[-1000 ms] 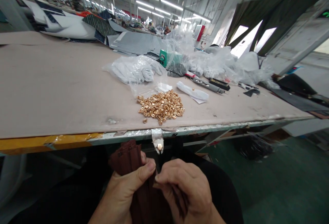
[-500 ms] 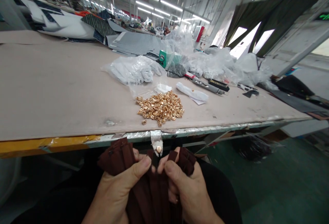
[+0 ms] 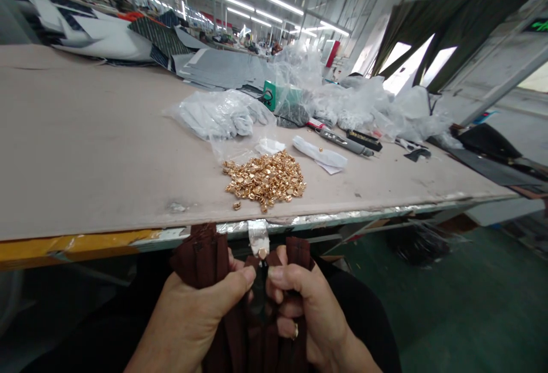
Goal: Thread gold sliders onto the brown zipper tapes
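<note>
My left hand is closed around a folded bundle of brown zipper tapes, with thumb and fingertips pinching a tape end. Across from it, my right hand pinches the other tape end and has more brown tape folded between its fingers. Both sets of fingertips are just below a wrapped holder fixed to the table edge. A small gold zipper slider sits at the holder's tip, touching or very near the tape ends. Loose tape hangs below both hands over my lap.
A pile of gold sliders lies near the front edge of the table. Behind it are a plastic bag, a white paper roll, a grey pen-shaped tool and a green box. Fabric sheets lie farther back.
My hands have come closer together at the holder's tip, bringing the tape ends up to the slider. The right-hand bundle has turned more upright. The view has shifted slightly.
</note>
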